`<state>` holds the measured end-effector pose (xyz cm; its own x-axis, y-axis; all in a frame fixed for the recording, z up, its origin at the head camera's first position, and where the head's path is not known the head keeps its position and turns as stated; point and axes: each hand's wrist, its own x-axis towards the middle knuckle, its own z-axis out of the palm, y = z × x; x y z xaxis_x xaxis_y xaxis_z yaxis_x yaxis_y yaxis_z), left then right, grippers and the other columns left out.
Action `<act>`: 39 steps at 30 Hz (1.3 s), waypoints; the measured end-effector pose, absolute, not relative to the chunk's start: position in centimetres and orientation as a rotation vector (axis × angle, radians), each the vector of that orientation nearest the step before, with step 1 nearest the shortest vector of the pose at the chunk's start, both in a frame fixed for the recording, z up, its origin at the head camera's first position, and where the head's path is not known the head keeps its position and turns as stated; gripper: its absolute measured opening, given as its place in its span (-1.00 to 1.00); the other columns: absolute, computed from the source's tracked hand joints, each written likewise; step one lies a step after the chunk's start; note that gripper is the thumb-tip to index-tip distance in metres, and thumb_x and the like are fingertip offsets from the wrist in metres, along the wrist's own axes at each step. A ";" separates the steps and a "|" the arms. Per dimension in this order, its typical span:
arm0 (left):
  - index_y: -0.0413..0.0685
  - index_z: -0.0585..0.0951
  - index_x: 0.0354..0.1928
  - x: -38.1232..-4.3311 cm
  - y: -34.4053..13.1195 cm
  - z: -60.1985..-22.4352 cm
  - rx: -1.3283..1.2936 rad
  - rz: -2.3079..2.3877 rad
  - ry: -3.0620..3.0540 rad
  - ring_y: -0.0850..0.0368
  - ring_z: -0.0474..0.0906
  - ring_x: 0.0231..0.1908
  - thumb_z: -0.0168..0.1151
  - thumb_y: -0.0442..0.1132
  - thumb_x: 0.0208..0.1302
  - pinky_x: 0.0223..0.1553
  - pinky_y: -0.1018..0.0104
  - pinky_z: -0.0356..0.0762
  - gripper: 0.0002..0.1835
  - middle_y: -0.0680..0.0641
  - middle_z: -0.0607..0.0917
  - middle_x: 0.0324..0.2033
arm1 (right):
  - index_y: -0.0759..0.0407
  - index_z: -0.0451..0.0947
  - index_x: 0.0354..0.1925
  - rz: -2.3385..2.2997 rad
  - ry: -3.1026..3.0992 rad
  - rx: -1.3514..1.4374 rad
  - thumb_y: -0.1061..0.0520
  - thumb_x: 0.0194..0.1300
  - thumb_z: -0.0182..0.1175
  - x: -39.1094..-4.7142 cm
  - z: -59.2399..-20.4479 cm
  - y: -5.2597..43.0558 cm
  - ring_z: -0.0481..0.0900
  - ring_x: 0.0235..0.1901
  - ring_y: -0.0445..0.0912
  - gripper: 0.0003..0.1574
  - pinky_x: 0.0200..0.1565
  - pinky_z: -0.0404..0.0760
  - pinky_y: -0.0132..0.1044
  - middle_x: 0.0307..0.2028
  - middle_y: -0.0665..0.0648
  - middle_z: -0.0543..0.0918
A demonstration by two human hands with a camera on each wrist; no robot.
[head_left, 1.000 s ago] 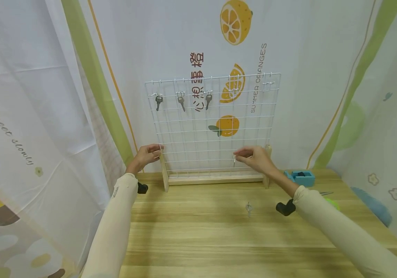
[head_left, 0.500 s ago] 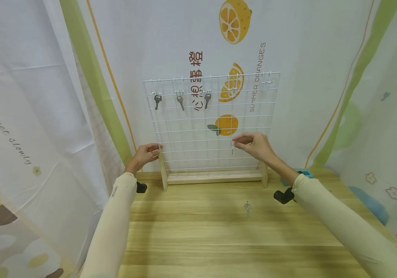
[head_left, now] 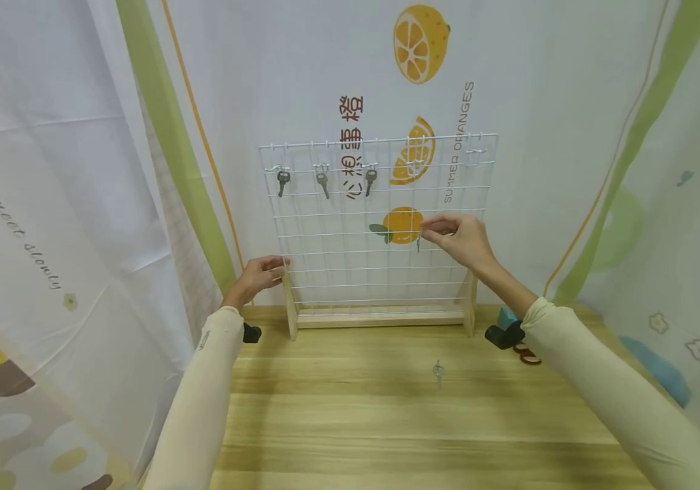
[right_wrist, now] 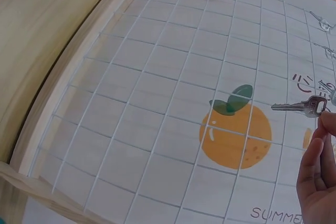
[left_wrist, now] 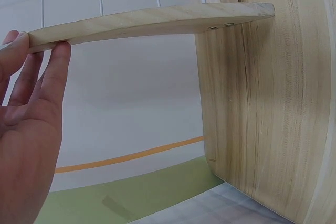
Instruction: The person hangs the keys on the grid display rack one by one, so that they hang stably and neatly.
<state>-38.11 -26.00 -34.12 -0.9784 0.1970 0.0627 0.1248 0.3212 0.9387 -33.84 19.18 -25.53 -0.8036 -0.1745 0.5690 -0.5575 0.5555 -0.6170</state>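
My right hand [head_left: 462,239] pinches a silver key [right_wrist: 302,107] by its head end, in front of the white wire grid [head_left: 380,141], level with the printed orange. In the head view this key hangs below the fingertips; its blade points left in the right wrist view. My left hand [head_left: 262,273] grips the top of the grid stand's left wooden support [left_wrist: 157,19] between thumb and fingers. Three keys hang from hooks along the grid's upper left: a left one [head_left: 283,182], a middle one [head_left: 323,182] and a right one [head_left: 371,180]. Another key [head_left: 438,373] lies on the table.
White hooks also hang farther right on the grid, one near the orange slice [head_left: 415,165] and one at the corner [head_left: 477,155]. Beside my right wrist lie a blue tape dispenser [head_left: 507,317], partly hidden, and reddish-brown loops [head_left: 528,355]. A printed curtain hangs close behind.
My right hand has risen with the key from low on the grid to about its middle. The left hand keeps its place on the support. Reddish-brown loops now show beside the right wrist.
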 end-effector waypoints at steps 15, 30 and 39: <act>-0.38 0.37 0.46 -38.4 -26.2 -34.0 0.330 1.769 2.491 -0.26 0.27 0.48 0.03 -0.42 0.61 0.46 -0.04 0.37 -0.54 -0.35 0.31 0.50 | 0.10 0.79 0.01 1.216 -2.251 0.475 -0.02 0.36 0.45 -34.0 -21.8 18.4 0.69 -0.29 -0.33 -0.67 -0.35 0.60 -0.48 -0.19 0.03 0.85; -0.40 0.34 0.48 -38.1 -26.2 -34.3 0.337 1.753 2.509 -0.29 0.27 0.47 0.00 -0.42 0.62 0.45 -0.04 0.38 -0.52 -0.38 0.31 0.49 | 0.18 0.78 -0.01 1.286 -2.091 0.412 0.01 0.36 0.45 -34.4 -18.6 18.0 0.74 -0.28 -0.22 -0.66 -0.38 0.61 -0.56 -0.16 0.09 0.84; -0.43 0.33 0.47 -38.3 -26.2 -34.3 0.344 1.779 2.488 -0.30 0.26 0.47 0.01 -0.44 0.61 0.47 -0.06 0.34 -0.52 -0.40 0.32 0.48 | 0.15 0.79 -0.01 1.301 -2.065 0.374 0.03 0.35 0.46 -34.5 -17.4 17.6 0.71 -0.30 -0.31 -0.69 -0.40 0.55 -0.54 -0.15 0.06 0.84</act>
